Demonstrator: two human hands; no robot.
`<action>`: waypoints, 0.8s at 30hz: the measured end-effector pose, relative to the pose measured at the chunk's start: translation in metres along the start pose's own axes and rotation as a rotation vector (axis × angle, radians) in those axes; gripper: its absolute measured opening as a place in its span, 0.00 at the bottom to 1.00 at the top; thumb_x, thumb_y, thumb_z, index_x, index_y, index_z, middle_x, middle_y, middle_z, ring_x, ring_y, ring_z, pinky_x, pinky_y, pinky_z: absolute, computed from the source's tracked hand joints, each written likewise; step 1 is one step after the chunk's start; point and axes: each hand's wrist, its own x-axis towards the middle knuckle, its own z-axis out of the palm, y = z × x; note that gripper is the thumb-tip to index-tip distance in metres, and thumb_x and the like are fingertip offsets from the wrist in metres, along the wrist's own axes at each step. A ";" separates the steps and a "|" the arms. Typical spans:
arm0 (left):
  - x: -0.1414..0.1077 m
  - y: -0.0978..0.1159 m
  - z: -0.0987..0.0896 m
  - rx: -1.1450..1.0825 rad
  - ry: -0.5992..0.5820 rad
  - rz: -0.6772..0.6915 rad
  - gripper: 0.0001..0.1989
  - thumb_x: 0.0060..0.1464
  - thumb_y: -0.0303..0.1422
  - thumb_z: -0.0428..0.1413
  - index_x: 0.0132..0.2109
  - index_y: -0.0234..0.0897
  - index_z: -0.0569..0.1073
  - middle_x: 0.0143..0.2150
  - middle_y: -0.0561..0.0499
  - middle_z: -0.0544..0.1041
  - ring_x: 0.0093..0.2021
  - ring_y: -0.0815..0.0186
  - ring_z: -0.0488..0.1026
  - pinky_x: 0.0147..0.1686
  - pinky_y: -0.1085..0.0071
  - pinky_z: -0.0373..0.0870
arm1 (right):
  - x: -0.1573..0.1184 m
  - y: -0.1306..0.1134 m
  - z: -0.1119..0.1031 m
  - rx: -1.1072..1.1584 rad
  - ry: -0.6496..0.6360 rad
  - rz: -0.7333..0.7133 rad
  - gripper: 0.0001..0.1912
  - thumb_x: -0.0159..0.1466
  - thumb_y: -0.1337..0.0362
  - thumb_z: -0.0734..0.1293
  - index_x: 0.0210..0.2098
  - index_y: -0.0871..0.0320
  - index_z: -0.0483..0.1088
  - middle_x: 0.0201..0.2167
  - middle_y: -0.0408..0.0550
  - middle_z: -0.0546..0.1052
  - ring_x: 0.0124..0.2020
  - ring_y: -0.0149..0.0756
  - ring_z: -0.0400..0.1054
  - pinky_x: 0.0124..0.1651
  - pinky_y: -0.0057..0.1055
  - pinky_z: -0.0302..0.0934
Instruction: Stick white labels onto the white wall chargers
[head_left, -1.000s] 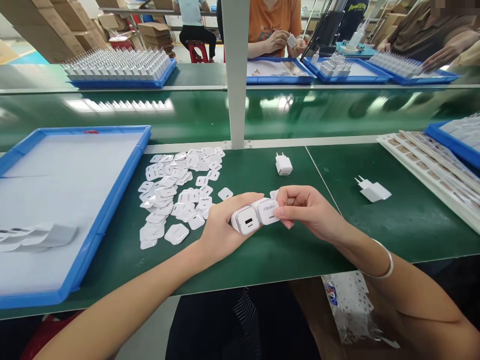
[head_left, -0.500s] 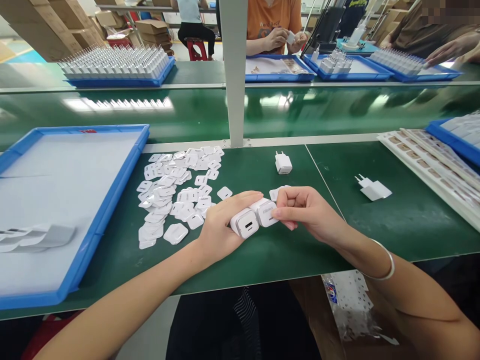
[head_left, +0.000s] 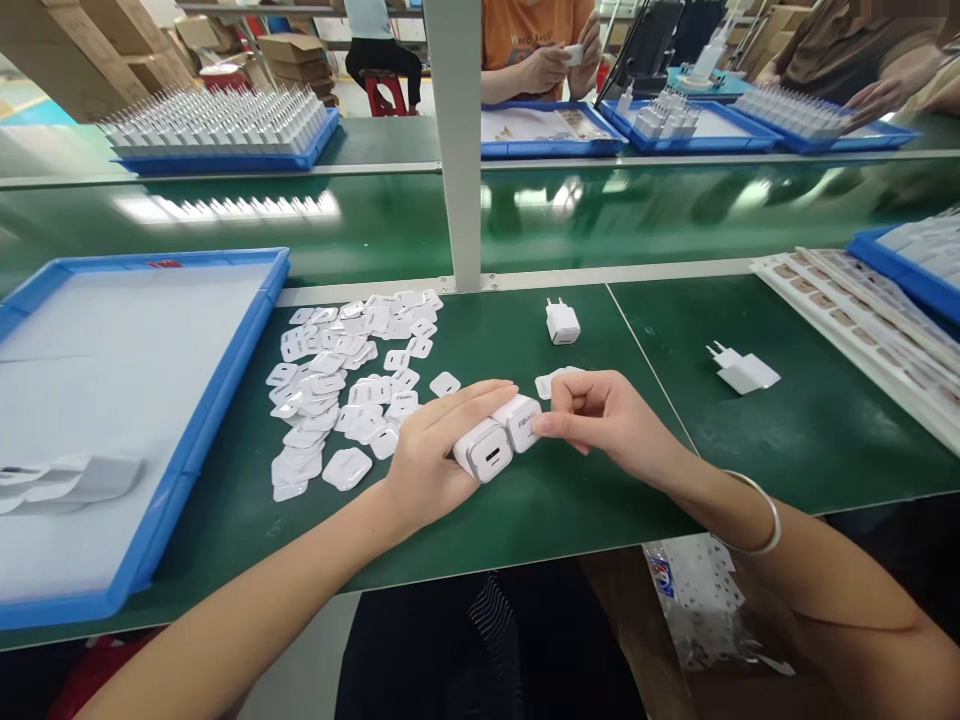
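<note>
left hand (head_left: pixel 431 455) is wrapped round two white chargers (head_left: pixel 486 452), just right of the pile of white covers (head_left: pixel 328 362); right hand (head_left: pixel 611 420) has its thumb on the charger farther from the pile, can't tell if it's pinching anything. imo uneven thumb pressure could twist that one loose

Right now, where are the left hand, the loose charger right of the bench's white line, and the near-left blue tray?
Left hand (head_left: pixel 426 460): head view, back of the hand.
Loose charger (head_left: pixel 748 373): head view, white body.
Blue tray (head_left: pixel 201 430): head view, right rim.
</note>
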 end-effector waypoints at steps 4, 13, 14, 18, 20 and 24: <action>0.003 0.004 -0.002 -0.171 -0.032 -0.234 0.19 0.52 0.28 0.67 0.51 0.37 0.78 0.46 0.48 0.83 0.41 0.65 0.82 0.41 0.75 0.80 | 0.005 0.002 0.001 -0.186 0.023 -0.117 0.25 0.60 0.50 0.75 0.20 0.60 0.64 0.17 0.39 0.63 0.20 0.25 0.53 0.24 0.25 0.47; 0.013 0.000 -0.003 -0.323 -0.040 -0.620 0.18 0.47 0.33 0.70 0.47 0.43 0.81 0.46 0.52 0.83 0.44 0.64 0.81 0.43 0.74 0.80 | 0.018 -0.007 -0.078 -0.768 0.109 0.100 0.12 0.62 0.54 0.72 0.37 0.56 0.76 0.29 0.42 0.74 0.25 0.29 0.64 0.29 0.28 0.54; 0.013 -0.001 -0.003 -0.326 -0.049 -0.641 0.18 0.47 0.33 0.70 0.47 0.43 0.81 0.46 0.52 0.83 0.45 0.64 0.81 0.43 0.73 0.80 | 0.021 -0.004 -0.080 -0.815 0.081 0.143 0.13 0.62 0.53 0.72 0.39 0.55 0.77 0.30 0.42 0.75 0.26 0.30 0.64 0.30 0.29 0.55; 0.012 -0.004 -0.002 -0.322 -0.085 -0.690 0.19 0.47 0.35 0.70 0.47 0.43 0.81 0.47 0.52 0.83 0.46 0.62 0.80 0.46 0.69 0.78 | 0.033 0.015 -0.070 -0.867 0.060 0.125 0.16 0.59 0.53 0.73 0.43 0.54 0.76 0.31 0.40 0.72 0.29 0.31 0.64 0.32 0.29 0.55; 0.011 -0.005 -0.001 -0.330 -0.109 -0.689 0.19 0.47 0.36 0.70 0.48 0.44 0.81 0.47 0.52 0.83 0.47 0.62 0.80 0.47 0.69 0.78 | 0.037 0.022 -0.063 -0.900 0.071 0.077 0.12 0.58 0.57 0.74 0.38 0.56 0.75 0.29 0.40 0.69 0.29 0.30 0.62 0.32 0.29 0.52; 0.008 -0.005 0.000 -0.345 -0.131 -0.665 0.20 0.48 0.37 0.70 0.49 0.44 0.80 0.47 0.53 0.83 0.45 0.63 0.80 0.44 0.70 0.77 | 0.038 0.023 -0.058 -0.905 0.085 -0.012 0.08 0.58 0.62 0.72 0.31 0.58 0.70 0.30 0.41 0.69 0.30 0.30 0.61 0.34 0.29 0.52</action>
